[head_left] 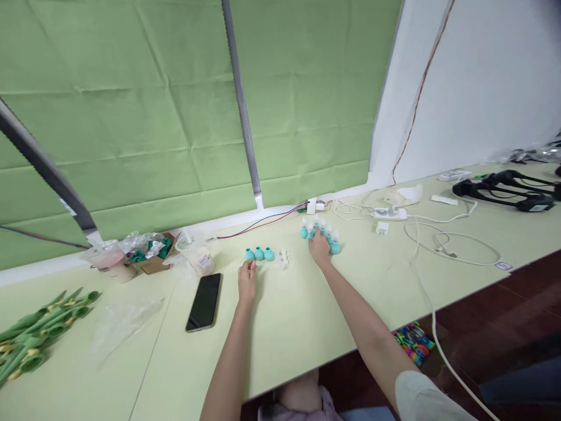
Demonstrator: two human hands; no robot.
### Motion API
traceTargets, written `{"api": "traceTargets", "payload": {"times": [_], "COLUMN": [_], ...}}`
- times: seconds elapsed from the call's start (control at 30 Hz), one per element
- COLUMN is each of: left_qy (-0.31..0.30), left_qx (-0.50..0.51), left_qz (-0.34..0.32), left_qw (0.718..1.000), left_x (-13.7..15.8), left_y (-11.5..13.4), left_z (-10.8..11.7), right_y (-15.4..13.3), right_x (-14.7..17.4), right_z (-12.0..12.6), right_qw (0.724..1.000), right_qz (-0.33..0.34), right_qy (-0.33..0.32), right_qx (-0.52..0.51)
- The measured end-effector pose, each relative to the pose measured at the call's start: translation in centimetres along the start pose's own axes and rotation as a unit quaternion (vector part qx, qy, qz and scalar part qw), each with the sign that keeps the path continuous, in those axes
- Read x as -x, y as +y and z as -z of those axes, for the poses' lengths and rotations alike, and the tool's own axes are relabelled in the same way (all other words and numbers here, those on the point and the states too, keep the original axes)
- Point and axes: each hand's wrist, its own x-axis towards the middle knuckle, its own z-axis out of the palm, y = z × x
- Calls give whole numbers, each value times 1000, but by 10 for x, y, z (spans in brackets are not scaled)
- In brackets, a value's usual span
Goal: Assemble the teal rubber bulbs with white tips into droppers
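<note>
Three small round teal bottles [259,254] with open necks stand in a row on the table. Just in front of them is my left hand [247,280], its thumb and fingers pinched together; something small and pale may be at the fingertips, too small to name. Further right, several teal bottles with white tips [335,243] stand in a cluster. My right hand [319,245] reaches into this cluster, fingers closed on one teal bottle, which they partly cover. Between the hands lie several small white plastic pieces [284,257].
A black phone [204,302] lies left of my left hand. Behind it are a plastic cup [202,260] and a cardboard box [154,264]. Green artificial stems [39,333] lie far left. On the right are a white power strip [390,214], loose cables and black devices [504,190].
</note>
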Motion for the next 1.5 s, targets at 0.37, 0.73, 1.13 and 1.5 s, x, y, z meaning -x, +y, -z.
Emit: {"api": "traceTargets", "payload": {"times": [0.37,0.73,1.13,1.5], "left_qy": [-23,-39,-58,-103], "left_qx": [17,-28,-84,-81], "left_qz": [4,-15,-85,-184], "left_qw": [1000,999,991,974], "left_x": [2,4,8,20], "left_y": [0,-1,3,23], "left_z": [-3,-5,-5,-18], "right_y": [1,-14,-44,-50], "right_x": [1,38,62,73], "right_z": [-12,23,27,15], "right_qw": [999,995,890,901], "right_qz": [6,100,425,217], "right_qy": [-3,18,-162,-220], "right_qx": [48,9,-38,-303]}}
